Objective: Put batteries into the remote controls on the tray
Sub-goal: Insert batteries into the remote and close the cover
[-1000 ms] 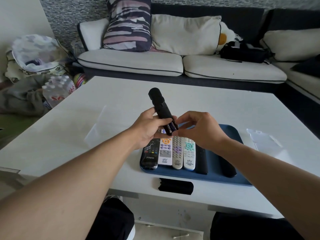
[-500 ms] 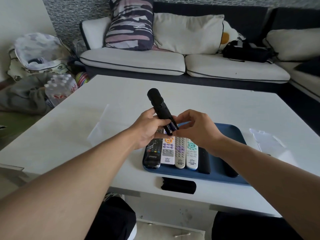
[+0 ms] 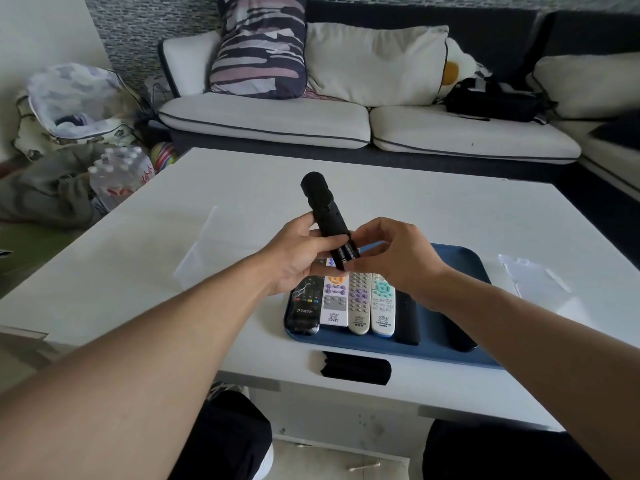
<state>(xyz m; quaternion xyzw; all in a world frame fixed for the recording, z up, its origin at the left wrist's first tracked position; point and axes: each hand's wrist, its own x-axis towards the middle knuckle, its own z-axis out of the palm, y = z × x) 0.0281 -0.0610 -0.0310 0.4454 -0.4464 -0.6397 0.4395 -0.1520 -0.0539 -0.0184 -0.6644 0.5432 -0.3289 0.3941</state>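
My left hand (image 3: 298, 258) grips a long black remote (image 3: 323, 209) and holds it tilted above the blue tray (image 3: 460, 265), its open battery bay at the lower end. My right hand (image 3: 394, 258) has curled fingertips at that bay, where batteries (image 3: 346, 253) show; I cannot tell whether they pinch one. On the tray lie a black wrapped remote (image 3: 304, 311), three pale remotes (image 3: 358, 306) and two black ones (image 3: 408, 320). A black battery cover (image 3: 355, 371) lies on the table before the tray.
The white table (image 3: 398, 202) also carries clear plastic packaging at the right (image 3: 533, 275) and a clear sheet at the left (image 3: 197, 251). A sofa with cushions stands behind. Bags and a pack of water bottles (image 3: 117, 178) sit on the floor at left.
Both hands and the black remote stay almost where they were; my right fingers keep working at the battery bay.
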